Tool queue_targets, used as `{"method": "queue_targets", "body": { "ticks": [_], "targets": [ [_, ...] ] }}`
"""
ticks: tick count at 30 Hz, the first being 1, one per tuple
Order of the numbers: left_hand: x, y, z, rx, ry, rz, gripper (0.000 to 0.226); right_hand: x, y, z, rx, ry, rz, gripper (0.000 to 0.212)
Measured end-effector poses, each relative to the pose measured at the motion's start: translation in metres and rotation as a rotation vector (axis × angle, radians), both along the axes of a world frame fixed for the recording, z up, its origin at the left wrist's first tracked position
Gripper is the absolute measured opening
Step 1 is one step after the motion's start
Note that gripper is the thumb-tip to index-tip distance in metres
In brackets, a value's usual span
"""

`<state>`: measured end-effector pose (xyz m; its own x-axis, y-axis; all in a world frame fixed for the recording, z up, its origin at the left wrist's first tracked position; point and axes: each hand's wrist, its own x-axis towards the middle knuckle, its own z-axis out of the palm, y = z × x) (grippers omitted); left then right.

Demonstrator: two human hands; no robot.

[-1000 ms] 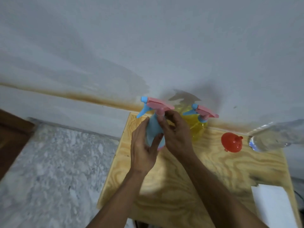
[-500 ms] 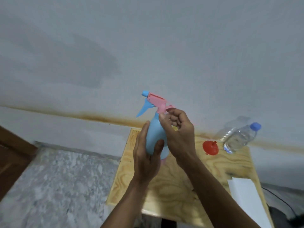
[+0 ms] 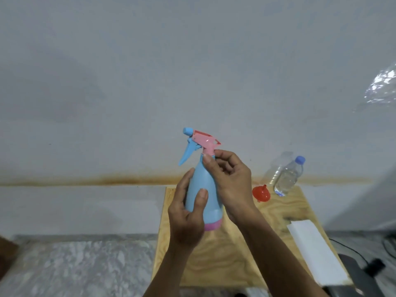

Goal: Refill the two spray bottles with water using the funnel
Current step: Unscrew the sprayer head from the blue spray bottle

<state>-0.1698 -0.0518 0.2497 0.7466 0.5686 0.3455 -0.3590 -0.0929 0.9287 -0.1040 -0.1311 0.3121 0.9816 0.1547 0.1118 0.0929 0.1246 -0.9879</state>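
Spray bottle (image 3: pixel 202 189), blue body, pink base band, pink-and-blue trigger head: I logged it upright and lifted clear of the table, in front of the wall, above the table's left half.

Marble-patterned floor (image 3: pixel 75 266): lower left, open right up to the table's left edge.

Left hand (image 3: pixel 188 217): I noted it grasping the bottle's lower body, thumb across the front, fingers wrapped behind.

Right hand (image 3: pixel 231 181): fingertips (image 3: pixel 206 162) pinched on the pink collar at the bottle's neck, just under the trigger head; remaining fingers curled in.

Plywood table (image 3: pixel 225 260): left edge ran down just beside the left wrist; back edge met the wall. Bare wood lay open in the middle and near part, under and between my forearms.

Red funnel (image 3: pixel 261 194): on the table near the back edge, right of the right hand and apart from it, spout pointing up and back.

Clear water bottle (image 3: pixel 288 177), blue cap on: just right of the funnel, against the wall at the back edge, leaning slightly right; whether it touched the funnel I could not tell.

White block (image 3: pixel 315 254): lying along the table's right edge, its near end reaching the front corner, well apart from the funnel.

Second spray bottle: not located in this view.
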Motion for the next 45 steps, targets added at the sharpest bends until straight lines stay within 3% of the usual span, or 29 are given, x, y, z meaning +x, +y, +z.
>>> {"method": "queue_targets", "body": {
  "ticks": [15,28,36,42,45],
  "targets": [
    [-0.004,0.004,0.02,-0.036,0.011,-0.057,0.049,-0.009,0.006,0.012,0.009,-0.08,-0.079,0.01],
    [0.001,0.011,0.028,-0.015,0.05,-0.025,0.05,-0.005,0.019,0.016,0.01,-0.076,-0.101,0.02],
    [0.001,0.01,0.026,0.02,0.071,-0.03,0.051,-0.005,0.015,0.017,0.016,-0.075,-0.117,0.014],
    [0.0,0.009,0.025,0.037,0.065,-0.029,0.054,-0.007,0.016,0.02,0.074,-0.071,-0.157,0.029],
    [-0.002,0.011,0.021,0.047,0.075,-0.02,0.057,-0.007,0.015,0.02,0.046,-0.081,-0.167,0.021]
  ]
}}
